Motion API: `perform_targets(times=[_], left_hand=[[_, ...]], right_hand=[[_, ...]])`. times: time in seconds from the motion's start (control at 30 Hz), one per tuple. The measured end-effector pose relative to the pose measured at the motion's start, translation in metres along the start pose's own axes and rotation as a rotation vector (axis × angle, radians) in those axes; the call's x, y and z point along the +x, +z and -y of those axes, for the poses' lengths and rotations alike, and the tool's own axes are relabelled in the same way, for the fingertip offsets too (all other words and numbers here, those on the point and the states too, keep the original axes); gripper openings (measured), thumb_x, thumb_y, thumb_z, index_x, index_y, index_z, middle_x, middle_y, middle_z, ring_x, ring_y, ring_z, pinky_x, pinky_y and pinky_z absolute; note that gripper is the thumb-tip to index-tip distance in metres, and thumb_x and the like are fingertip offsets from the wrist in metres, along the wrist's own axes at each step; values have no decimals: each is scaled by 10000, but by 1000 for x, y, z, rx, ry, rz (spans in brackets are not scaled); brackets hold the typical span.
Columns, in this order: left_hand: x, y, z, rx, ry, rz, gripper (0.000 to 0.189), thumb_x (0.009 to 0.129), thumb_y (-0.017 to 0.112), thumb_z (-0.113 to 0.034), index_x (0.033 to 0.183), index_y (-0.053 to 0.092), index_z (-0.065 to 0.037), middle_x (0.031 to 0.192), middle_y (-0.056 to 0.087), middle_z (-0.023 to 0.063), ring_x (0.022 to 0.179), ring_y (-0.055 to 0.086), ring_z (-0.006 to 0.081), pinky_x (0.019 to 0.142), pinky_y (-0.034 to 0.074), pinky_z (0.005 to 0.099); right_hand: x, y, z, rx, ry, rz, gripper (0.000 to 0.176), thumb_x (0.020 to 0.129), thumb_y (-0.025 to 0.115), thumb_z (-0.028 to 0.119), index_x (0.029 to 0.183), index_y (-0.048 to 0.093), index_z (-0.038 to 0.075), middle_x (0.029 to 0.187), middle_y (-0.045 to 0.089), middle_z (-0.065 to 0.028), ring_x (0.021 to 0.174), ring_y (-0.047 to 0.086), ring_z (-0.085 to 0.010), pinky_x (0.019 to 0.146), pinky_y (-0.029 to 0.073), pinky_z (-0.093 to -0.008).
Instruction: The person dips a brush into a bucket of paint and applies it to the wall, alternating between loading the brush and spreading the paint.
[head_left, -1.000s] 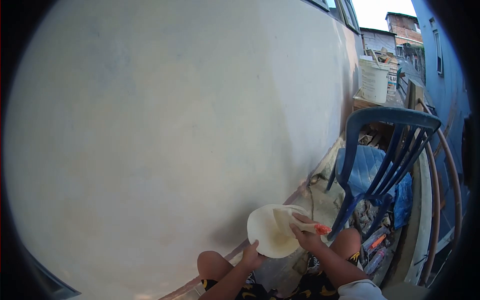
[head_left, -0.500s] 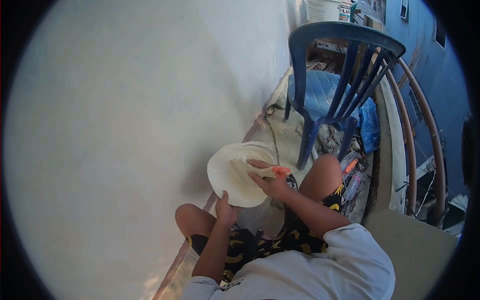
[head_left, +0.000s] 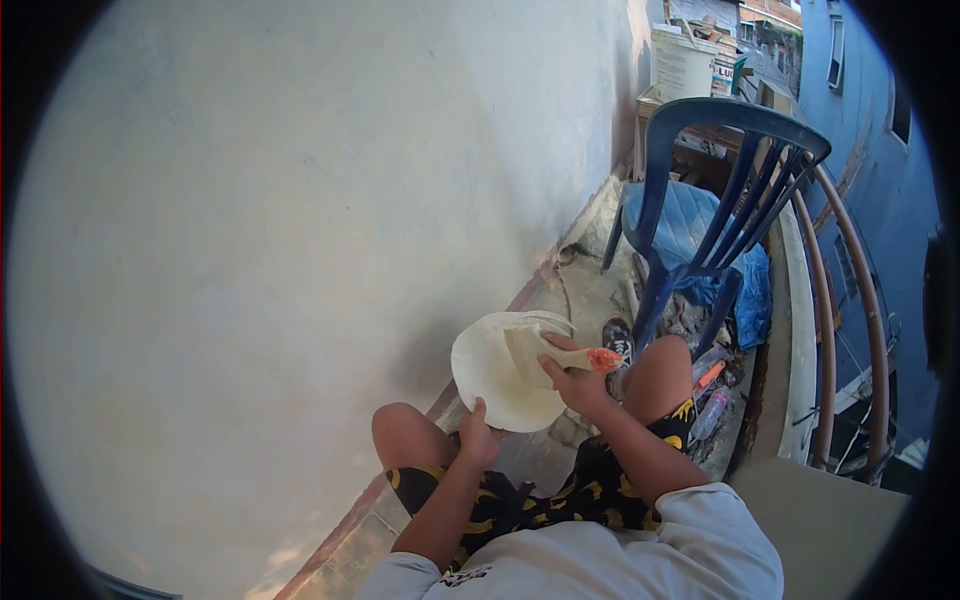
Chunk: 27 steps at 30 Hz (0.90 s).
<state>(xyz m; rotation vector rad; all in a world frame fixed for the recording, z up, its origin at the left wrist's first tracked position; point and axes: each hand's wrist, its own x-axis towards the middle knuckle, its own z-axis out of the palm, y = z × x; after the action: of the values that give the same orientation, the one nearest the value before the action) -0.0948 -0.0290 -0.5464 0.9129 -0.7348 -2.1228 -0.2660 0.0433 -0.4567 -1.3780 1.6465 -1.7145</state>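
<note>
Broad-bladed tool [head_left: 522,352] over a pale disc [head_left: 488,368], both hands occupied

Person seated low or crouching beside a pale wall [head_left: 250,250], knees apart. Right hand [head_left: 573,377] closed round the tool near where blade meets handle; the handle's red-marked end [head_left: 604,360] juts out past the fingers. Left hand [head_left: 480,437] grips the near edge of the disc, thumb on top, other fingers mostly hidden below.

Position of tool: blade over the right-hand part of the disc, which is held out in front of the lap, near the foot of the wall. Contact between blade and disc looks likely, not certain. Yellowish tint on the disc by the blade; coating or bare colour, cannot tell.

Step in hand, as I judge it: working the blade at the disc, not at the wall. Next move seems to call for a firm left hand to steady the disc, and a right wrist setting the blade's angle. Disc looks thin and might flex if pressed far from the left hand.

Nearby: blue chair [head_left: 657,165] ahead and to the right; blue plastic [head_left: 752,300] beside it; clear bottle [head_left: 711,413] and an orange item [head_left: 710,375] just right of the right knee; white bucket [head_left: 682,65] beyond the chair.
</note>
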Motion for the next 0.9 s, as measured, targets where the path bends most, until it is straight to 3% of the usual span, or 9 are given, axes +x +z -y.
perform_targets(times=[0.27,0.37,0.43,0.47,0.53,0.7,0.77,0.83,0.9], left_hand=[[7,-38,10,44,0,10,426,967,328,-295,1328,248,-83,1285,416,167,1113,499,351,819,463,571],[11,-32,5,47,-5,11,427,967,325,-306,1324,254,-82,1283,419,167,1109,506,342,810,474,556],[16,-28,-2,60,2,20,432,967,317,-312,1328,250,-84,1284,419,166,1107,508,342,807,478,549],[17,-28,-6,77,28,36,436,968,310,-318,1332,246,-85,1284,419,165,1106,510,341,804,483,543],[14,-20,-12,91,20,32,453,966,305,-332,1340,233,-86,1295,414,164,1120,499,347,823,468,553],[13,-11,-16,136,30,26,485,964,287,-378,1349,225,-91,1307,415,147,1127,500,336,827,468,540],[18,-6,-19,122,42,39,492,963,285,-388,1352,219,-94,1304,419,142,1124,505,325,822,476,521],[22,-12,-19,143,37,50,500,961,283,-399,1354,211,-97,1297,425,142,1116,512,318,820,485,506],[27,-1,-29,143,29,34,505,960,280,-406,1354,207,-99,1291,431,142,1110,518,316,820,489,500]], right_hand=[[-9,32,-22,94,84,-45,357,829,614,75,1161,517,-11,1127,569,-126,1025,538,-159,862,434,-270],[-5,29,-25,28,-86,-43,339,830,612,76,1144,527,-17,1105,578,-132,1026,544,-169,866,433,-273],[-1,26,-29,-347,-123,140,320,821,617,92,1121,560,-5,982,641,-142,946,609,-208,841,454,-288],[-4,29,-31,-345,-97,143,320,821,617,92,1121,560,-5,982,641,-142,946,609,-208,841,454,-288],[-5,27,-29,-116,-132,-25,301,820,619,106,1101,579,5,1012,635,-140,971,605,-217,850,451,-286],[-3,20,-37,-138,-51,23,322,830,614,126,1127,565,12,1014,637,-120,942,611,-217,842,457,-293],[3,16,-37,-159,-13,97,349,832,620,119,1154,546,6,1063,594,-101,921,561,-141,802,444,-258],[6,17,-20,60,254,-5,358,824,624,107,1153,543,-10,1053,592,-103,873,573,-142,773,449,-249],[17,13,-25,187,143,-109,362,815,626,86,1148,539,-27,1036,588,-111,840,573,-134,748,456,-240]])
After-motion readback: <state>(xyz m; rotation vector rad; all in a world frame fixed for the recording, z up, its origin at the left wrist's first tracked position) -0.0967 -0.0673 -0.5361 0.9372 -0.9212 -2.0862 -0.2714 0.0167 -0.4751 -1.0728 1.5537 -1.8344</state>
